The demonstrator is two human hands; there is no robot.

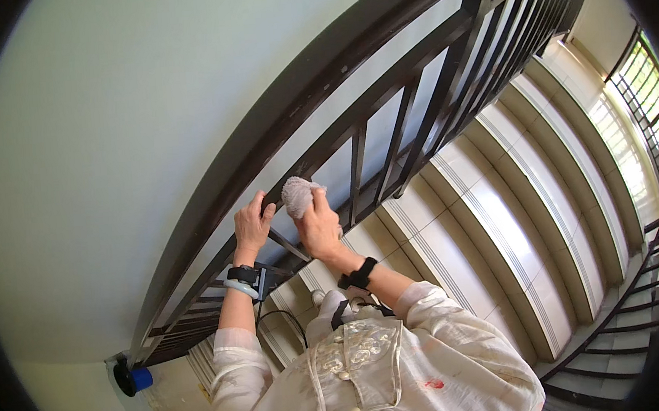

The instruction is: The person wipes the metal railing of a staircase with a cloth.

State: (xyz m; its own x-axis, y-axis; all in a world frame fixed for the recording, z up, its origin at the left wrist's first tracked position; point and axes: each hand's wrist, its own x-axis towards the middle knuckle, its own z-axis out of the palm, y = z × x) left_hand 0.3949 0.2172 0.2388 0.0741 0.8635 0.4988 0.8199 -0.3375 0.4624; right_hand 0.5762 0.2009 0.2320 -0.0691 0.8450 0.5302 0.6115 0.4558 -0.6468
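Observation:
A dark brown stair railing runs diagonally along the wall, with a thick handrail [293, 102] above and a thinner lower rail [381, 90] beneath it. My left hand [252, 225] is curled over the lower rail, its fingers on the far side. Just right of it, my right hand [318, 226] grips a bunched grey-pink fluffy cloth [299, 196] against the same rail. The cloth hides the piece of rail under it. Upright balusters [357, 166] stand to the right of my right hand.
Tiled stairs [487, 211] with grooved edges spread out to the right. A second dark railing [606, 315] borders their far side, near a barred window [639, 89]. The pale wall [103, 164] fills the left. A blue bucket [141, 379] stands at the lower left.

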